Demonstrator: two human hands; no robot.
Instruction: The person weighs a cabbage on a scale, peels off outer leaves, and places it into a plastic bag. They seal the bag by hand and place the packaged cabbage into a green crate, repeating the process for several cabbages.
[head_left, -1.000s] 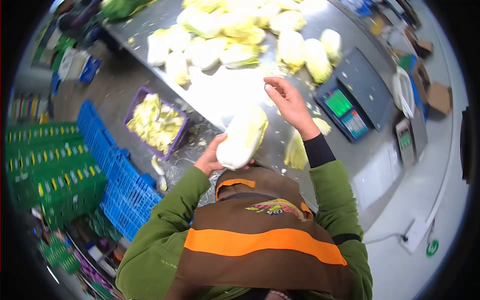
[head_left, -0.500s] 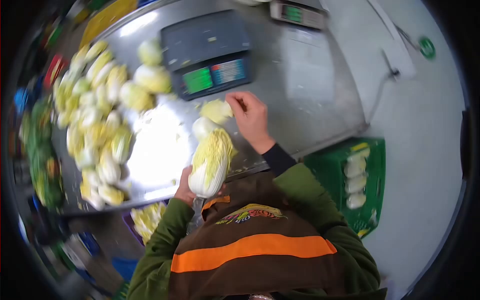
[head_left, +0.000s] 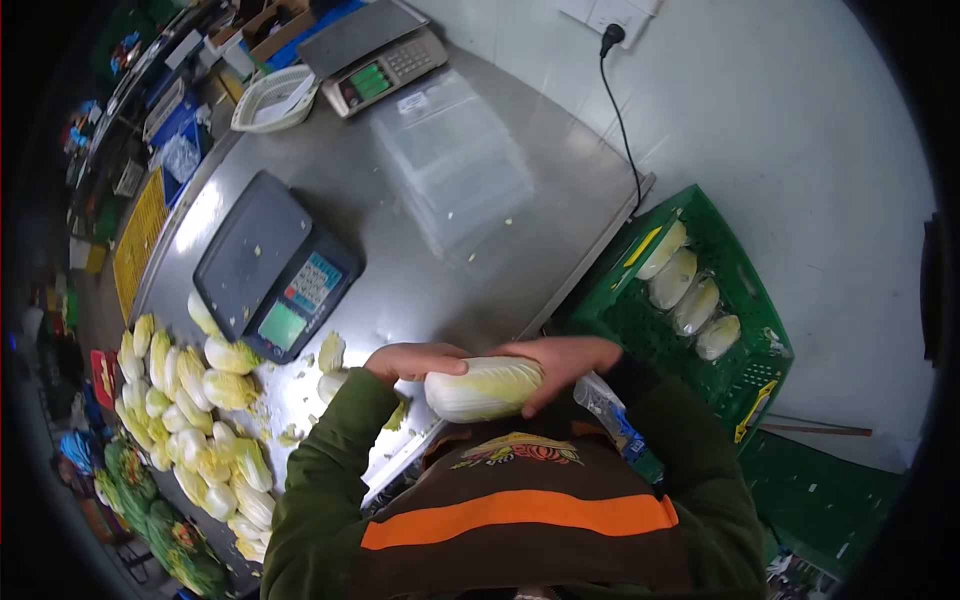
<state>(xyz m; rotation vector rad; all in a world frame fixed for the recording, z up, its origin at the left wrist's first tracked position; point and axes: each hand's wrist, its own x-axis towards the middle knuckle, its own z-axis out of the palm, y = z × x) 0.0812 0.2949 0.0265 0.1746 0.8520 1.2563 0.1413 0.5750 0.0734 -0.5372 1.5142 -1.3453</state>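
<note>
A pale napa cabbage (head_left: 482, 391) lies sideways between my two hands, just in front of the apron. My left hand (head_left: 418, 362) grips the white base end, its thumb along the top. Around the leafy yellow end, my right hand (head_left: 568, 362) is closed, with some fingers hidden. Loose trimmed leaves (head_left: 331, 352) lie on the metal table (head_left: 420, 290) beyond my left forearm. A clear plastic item with a blue label (head_left: 622, 432) hangs against the apron near my right sleeve.
Many cabbages (head_left: 190, 400) are heaped at the left, beside a dark scale (head_left: 255, 250). Flat plastic bags (head_left: 455, 160) lie near a second scale (head_left: 375, 65) and a white basket (head_left: 275, 100). A green crate (head_left: 735, 235) at the right holds several wrapped cabbages (head_left: 695, 305).
The view has swung toward the right. My right hand has left the loose leaf by the scale and now holds the cabbage with my left. The cabbage has turned from upright to sideways.
</note>
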